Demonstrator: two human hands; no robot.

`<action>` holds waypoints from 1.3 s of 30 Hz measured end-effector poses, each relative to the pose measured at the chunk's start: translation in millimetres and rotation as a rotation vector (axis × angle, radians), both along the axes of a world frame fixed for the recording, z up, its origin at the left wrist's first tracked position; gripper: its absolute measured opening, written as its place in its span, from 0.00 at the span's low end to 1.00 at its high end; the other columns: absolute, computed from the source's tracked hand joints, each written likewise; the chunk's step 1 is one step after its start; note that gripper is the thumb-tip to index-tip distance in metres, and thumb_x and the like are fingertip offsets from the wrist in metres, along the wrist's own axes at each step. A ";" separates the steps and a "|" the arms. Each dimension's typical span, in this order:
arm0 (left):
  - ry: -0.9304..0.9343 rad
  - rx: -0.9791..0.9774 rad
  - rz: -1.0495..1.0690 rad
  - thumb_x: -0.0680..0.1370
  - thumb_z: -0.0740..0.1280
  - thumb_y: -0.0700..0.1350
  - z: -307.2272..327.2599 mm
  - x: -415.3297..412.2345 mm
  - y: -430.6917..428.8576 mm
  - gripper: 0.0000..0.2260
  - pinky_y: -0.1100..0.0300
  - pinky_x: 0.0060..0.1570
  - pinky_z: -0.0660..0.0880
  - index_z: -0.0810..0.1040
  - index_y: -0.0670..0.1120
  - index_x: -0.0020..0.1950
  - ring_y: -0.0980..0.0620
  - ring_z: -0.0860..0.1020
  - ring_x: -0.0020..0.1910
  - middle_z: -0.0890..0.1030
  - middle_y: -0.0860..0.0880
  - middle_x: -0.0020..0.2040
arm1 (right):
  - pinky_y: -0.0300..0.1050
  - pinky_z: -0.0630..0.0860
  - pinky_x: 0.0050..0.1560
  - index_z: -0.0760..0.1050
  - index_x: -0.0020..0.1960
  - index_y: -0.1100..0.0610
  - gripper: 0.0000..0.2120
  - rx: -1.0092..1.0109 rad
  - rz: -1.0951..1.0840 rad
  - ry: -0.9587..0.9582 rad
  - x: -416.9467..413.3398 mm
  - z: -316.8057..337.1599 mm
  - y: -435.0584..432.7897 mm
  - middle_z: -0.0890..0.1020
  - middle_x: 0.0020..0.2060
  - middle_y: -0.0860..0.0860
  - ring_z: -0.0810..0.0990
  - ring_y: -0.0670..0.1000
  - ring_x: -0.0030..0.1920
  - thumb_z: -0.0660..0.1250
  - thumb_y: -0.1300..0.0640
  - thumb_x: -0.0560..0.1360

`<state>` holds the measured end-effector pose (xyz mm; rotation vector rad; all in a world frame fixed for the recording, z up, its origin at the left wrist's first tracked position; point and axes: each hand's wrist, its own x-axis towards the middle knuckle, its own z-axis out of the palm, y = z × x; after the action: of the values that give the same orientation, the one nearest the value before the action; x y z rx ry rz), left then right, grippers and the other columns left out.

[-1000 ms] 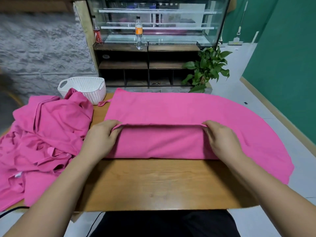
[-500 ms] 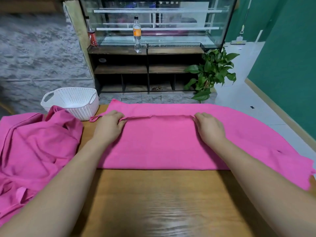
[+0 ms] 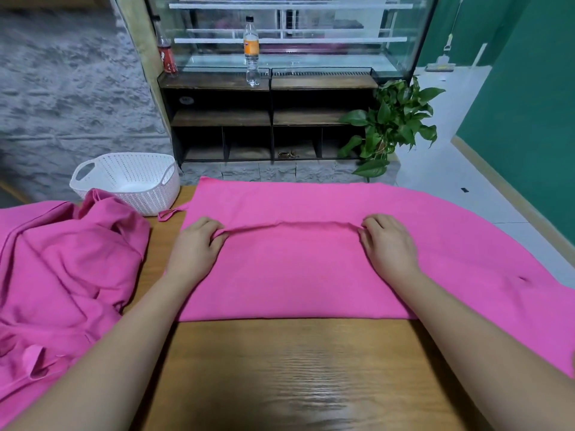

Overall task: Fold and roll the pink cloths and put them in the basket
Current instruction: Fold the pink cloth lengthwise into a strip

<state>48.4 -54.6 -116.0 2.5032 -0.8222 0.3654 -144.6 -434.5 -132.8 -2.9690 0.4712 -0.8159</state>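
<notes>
Cloth edge lies farther than a second ago; left hand and right hand pinch it; keep it level, taut

We spread the pink cloth across the wooden table, its near part folded over. Our left hand and right hand each pinch one end of the folded edge, which runs raised between them. The cloth's right side droops past the table. At the left lies a crumpled heap of pink cloths, touching the white perforated basket behind it. Beyond stand a dark shelf unit, a clear bottle and a potted plant.
</notes>
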 end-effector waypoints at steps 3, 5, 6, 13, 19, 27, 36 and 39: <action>-0.012 0.006 0.012 0.80 0.73 0.45 -1.0 -22.1 10.1 0.06 0.50 0.47 0.76 0.83 0.46 0.56 0.42 0.82 0.51 0.83 0.49 0.53 | 0.57 0.77 0.52 0.79 0.52 0.60 0.07 0.012 0.014 -0.024 -22.1 0.4 8.4 0.82 0.50 0.56 0.79 0.61 0.52 0.70 0.56 0.81; -0.012 0.008 0.015 0.80 0.73 0.45 -2.5 -35.8 16.7 0.06 0.50 0.46 0.76 0.83 0.47 0.55 0.42 0.82 0.50 0.83 0.50 0.53 | 0.58 0.77 0.54 0.80 0.53 0.60 0.07 0.016 0.028 -0.038 -38.7 -0.3 15.0 0.82 0.51 0.56 0.79 0.61 0.52 0.70 0.56 0.81; -0.007 0.008 0.015 0.80 0.73 0.45 -3.4 -42.9 20.2 0.06 0.50 0.46 0.76 0.83 0.48 0.56 0.43 0.82 0.50 0.82 0.50 0.53 | 0.58 0.77 0.54 0.80 0.53 0.60 0.07 0.022 0.034 -0.044 -47.7 -0.4 18.7 0.82 0.51 0.55 0.79 0.61 0.52 0.70 0.56 0.81; 0.024 -0.001 0.000 0.80 0.73 0.44 -9.3 -94.7 47.5 0.05 0.50 0.48 0.76 0.82 0.49 0.55 0.45 0.81 0.51 0.81 0.52 0.52 | 0.59 0.77 0.55 0.80 0.54 0.59 0.09 0.038 0.087 -0.072 -103.3 -1.7 41.6 0.83 0.53 0.54 0.80 0.61 0.54 0.66 0.54 0.83; 0.053 -0.020 0.007 0.78 0.66 0.51 -14.8 -122.4 72.6 0.09 0.49 0.49 0.77 0.81 0.50 0.56 0.46 0.80 0.51 0.80 0.53 0.53 | 0.59 0.76 0.53 0.80 0.54 0.58 0.11 0.065 0.114 -0.063 -126.0 -1.2 59.6 0.83 0.51 0.53 0.80 0.59 0.52 0.64 0.51 0.84; 0.050 -0.057 0.065 0.78 0.66 0.50 -13.6 -142.0 91.4 0.07 0.49 0.48 0.77 0.80 0.50 0.53 0.47 0.80 0.50 0.79 0.54 0.51 | 0.57 0.77 0.49 0.78 0.53 0.55 0.12 0.111 0.092 0.003 -137.0 1.0 73.2 0.81 0.46 0.52 0.80 0.59 0.47 0.60 0.50 0.85; 0.050 -0.073 0.095 0.80 0.73 0.45 -0.2 -137.4 98.3 0.01 0.51 0.47 0.76 0.82 0.48 0.50 0.48 0.80 0.47 0.80 0.54 0.47 | 0.56 0.76 0.47 0.79 0.50 0.55 0.15 0.163 0.151 -0.008 -129.1 9.9 64.3 0.80 0.44 0.50 0.79 0.59 0.46 0.60 0.46 0.84; 0.043 -0.108 0.145 0.78 0.75 0.43 17.7 -124.3 96.9 0.03 0.53 0.45 0.74 0.84 0.49 0.50 0.51 0.80 0.45 0.82 0.55 0.46 | 0.58 0.75 0.48 0.81 0.50 0.55 0.15 0.140 0.117 -0.049 -128.6 21.4 54.9 0.80 0.42 0.51 0.79 0.60 0.46 0.62 0.46 0.84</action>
<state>-75.9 42.3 -98.4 2.4667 -0.5905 0.3925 -273.2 -379.7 -111.4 -2.8113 0.3332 -0.8067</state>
